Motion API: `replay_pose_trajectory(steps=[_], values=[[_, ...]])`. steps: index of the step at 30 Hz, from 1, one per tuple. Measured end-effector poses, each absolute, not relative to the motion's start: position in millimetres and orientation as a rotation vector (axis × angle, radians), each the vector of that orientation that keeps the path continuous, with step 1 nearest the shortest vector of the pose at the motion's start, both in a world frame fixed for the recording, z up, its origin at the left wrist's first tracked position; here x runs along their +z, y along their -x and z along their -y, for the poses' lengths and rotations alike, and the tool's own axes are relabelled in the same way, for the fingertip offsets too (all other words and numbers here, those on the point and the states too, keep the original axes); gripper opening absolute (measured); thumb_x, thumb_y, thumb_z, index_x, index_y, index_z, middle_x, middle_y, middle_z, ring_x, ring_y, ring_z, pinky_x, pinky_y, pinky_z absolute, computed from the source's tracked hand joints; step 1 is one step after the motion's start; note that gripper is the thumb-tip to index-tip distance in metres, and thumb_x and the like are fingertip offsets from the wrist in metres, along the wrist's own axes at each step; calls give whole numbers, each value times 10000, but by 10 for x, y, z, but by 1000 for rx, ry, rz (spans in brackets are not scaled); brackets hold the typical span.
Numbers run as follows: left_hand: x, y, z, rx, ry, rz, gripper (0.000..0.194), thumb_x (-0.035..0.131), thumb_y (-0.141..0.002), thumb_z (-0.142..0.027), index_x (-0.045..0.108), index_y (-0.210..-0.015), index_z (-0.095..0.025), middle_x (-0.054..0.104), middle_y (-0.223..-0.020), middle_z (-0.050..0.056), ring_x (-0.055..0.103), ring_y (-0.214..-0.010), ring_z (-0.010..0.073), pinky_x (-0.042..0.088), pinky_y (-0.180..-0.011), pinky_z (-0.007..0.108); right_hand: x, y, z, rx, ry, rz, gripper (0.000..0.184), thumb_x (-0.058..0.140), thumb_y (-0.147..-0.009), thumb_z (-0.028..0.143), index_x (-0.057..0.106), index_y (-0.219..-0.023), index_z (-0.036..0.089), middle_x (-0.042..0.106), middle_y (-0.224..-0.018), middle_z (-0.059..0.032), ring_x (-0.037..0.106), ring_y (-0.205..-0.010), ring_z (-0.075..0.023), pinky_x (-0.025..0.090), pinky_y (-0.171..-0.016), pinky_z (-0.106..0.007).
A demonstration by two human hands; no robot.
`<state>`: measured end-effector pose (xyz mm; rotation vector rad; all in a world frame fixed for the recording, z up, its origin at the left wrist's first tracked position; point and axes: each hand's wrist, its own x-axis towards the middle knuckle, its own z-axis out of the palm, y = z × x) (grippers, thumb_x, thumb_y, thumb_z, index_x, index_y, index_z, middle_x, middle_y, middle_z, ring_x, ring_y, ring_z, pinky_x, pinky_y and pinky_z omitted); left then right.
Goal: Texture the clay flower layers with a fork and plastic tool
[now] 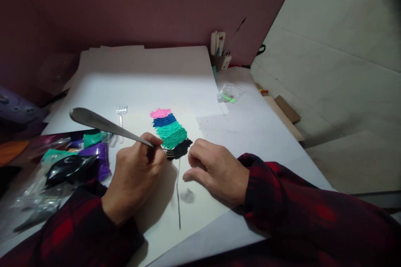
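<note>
My left hand [136, 177] is closed round the handle of a metal fork [103, 127], whose tines rest on a band of black modelling clay [181, 149]. Above the black, textured bands of green clay [175, 138], turquoise, dark blue [164, 120] and pink clay [161, 113] run up the cream paper [163, 217]. A dark drawn line runs down from the black band, with a grey smudge beside it. Just right of the clay, my right hand [216, 169] lies on the paper, fingers loosely bent and thumb apart, with nothing visible in it.
Bags of coloured clay [73, 167] lie in a heap at the left, near a clear plastic fork [121, 119]. Large white sheets [140, 66] cover the back of the table. A pen holder [219, 60] and a small clear packet [230, 93] are at the right.
</note>
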<state>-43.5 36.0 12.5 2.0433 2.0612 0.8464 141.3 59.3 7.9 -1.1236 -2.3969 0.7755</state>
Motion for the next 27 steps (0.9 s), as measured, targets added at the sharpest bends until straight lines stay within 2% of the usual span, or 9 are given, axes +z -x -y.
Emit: replay_pose_trajectory(steps=[7, 10, 15, 20, 27], values=[[122, 450, -358, 855, -2062, -2050, 109, 487, -752, -173, 593, -758, -148, 675, -788, 43, 462, -395, 57, 356, -430, 208, 89, -1417, -585, 776, 1125, 2406, 258, 708, -744, 263, 472, -699, 173, 461, -743, 37, 407, -648, -94, 342, -591, -240], [122, 452, -360, 861, -2075, -2054, 119, 484, -753, -176, 599, -770, -150, 654, -692, 24, 467, -401, 71, 365, -442, 212, 85, -1420, -585, 768, 1120, 2406, 259, 712, -741, 265, 472, -703, 174, 462, -744, 38, 408, -650, -94, 343, -593, -240], [130, 454, -360, 878, -2016, -2053, 114, 487, -749, -170, 599, -766, -154, 654, -686, 20, 474, -404, 74, 358, -433, 215, 80, -1417, -584, 769, 1122, 2400, 272, 717, -737, 264, 465, -691, 172, 457, -740, 39, 409, -645, -91, 344, -590, -237], [133, 462, -354, 928, -2011, -2040, 101, 504, -745, -170, 601, -773, -168, 544, -498, -43, 446, -379, 82, 348, -425, 217, 90, -1419, -582, 771, 1131, 2401, 275, 718, -738, 266, 464, -689, 171, 457, -739, 38, 410, -643, -92, 344, -589, -237], [106, 461, -349, 1013, -1990, -1948, 115, 503, -773, -207, 604, -809, -163, 540, -509, -41, 455, -396, 86, 357, -427, 219, 104, -1415, -592, 778, 1127, 2401, 268, 719, -735, 264, 471, -692, 171, 464, -742, 36, 412, -642, -92, 347, -588, -237]])
